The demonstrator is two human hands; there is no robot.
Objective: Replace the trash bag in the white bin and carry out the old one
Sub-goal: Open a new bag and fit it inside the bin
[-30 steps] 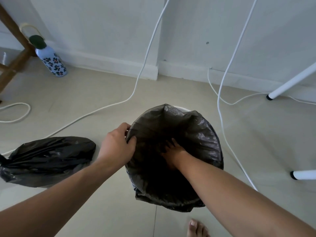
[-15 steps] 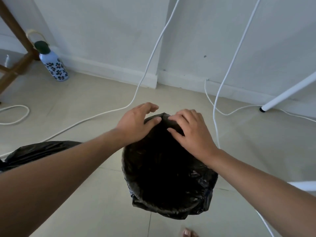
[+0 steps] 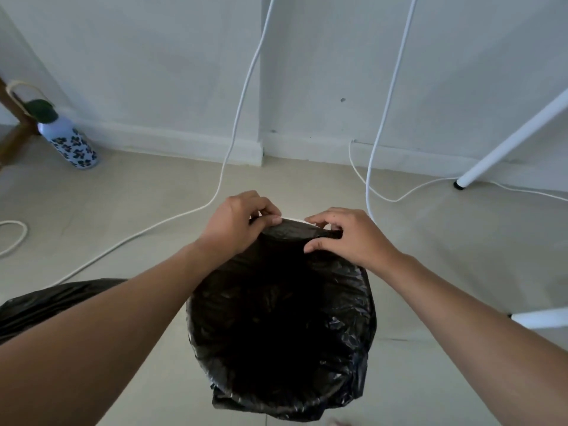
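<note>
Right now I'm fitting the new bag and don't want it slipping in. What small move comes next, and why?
Probably pull the bag's far edge outward and down over the bin's rim. Both the left hand and right hand pinch that edge, and a sliver of white rim still shows bare between them.

A flowered water bottle [image 3: 68,139] with a dark cap stands at ten o'clock beside a wooden leg [image 3: 14,135]. White cables [image 3: 236,124] hang down the wall and trail across the floor. A white furniture leg [image 3: 510,139] slants at two o'clock.
</note>
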